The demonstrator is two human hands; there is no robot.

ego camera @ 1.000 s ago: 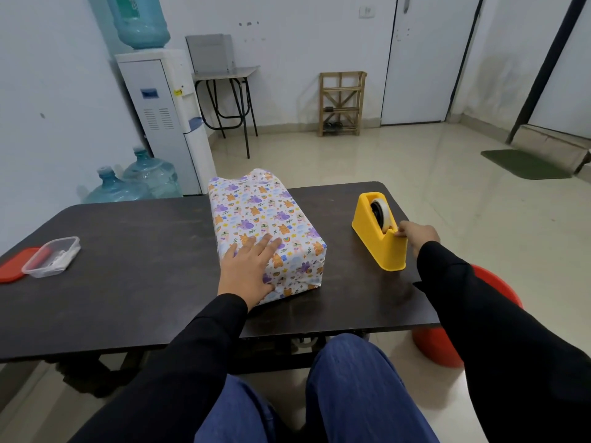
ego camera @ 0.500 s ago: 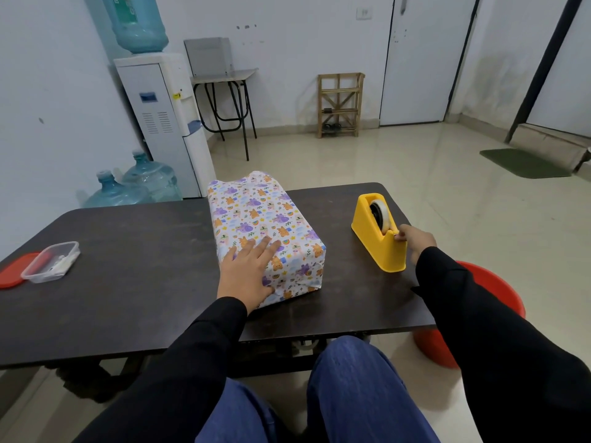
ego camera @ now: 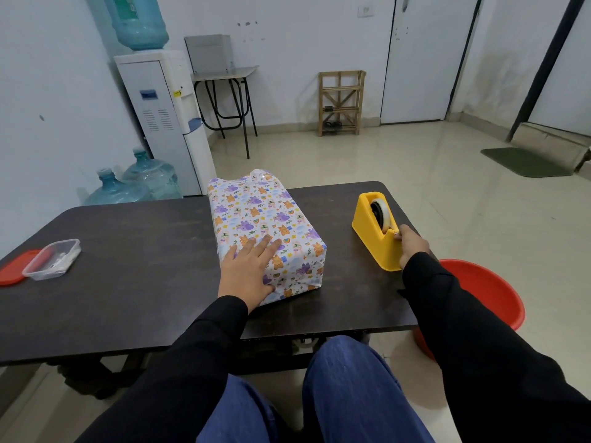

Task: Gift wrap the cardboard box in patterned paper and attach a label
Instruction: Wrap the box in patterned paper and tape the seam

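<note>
The box (ego camera: 260, 219), covered in white paper with purple and orange cartoon figures, lies lengthwise in the middle of the dark table (ego camera: 134, 266). The paper at its far end stands up loose. My left hand (ego camera: 248, 271) rests flat on the box's near top, fingers spread. A yellow tape dispenser (ego camera: 374, 233) stands to the right of the box. My right hand (ego camera: 411, 246) is at the dispenser's cutter end, fingertips pinched on the tape end there.
A clear plastic container (ego camera: 52, 259) with small items sits beside its red lid (ego camera: 12, 266) at the table's left edge. A red bucket (ego camera: 486, 295) stands on the floor by the table's right corner. A water dispenser (ego camera: 163, 119) and bottles stand behind.
My right hand has shifted a little along the dispenser's cutter end. The left hand stays pressed on the box.
</note>
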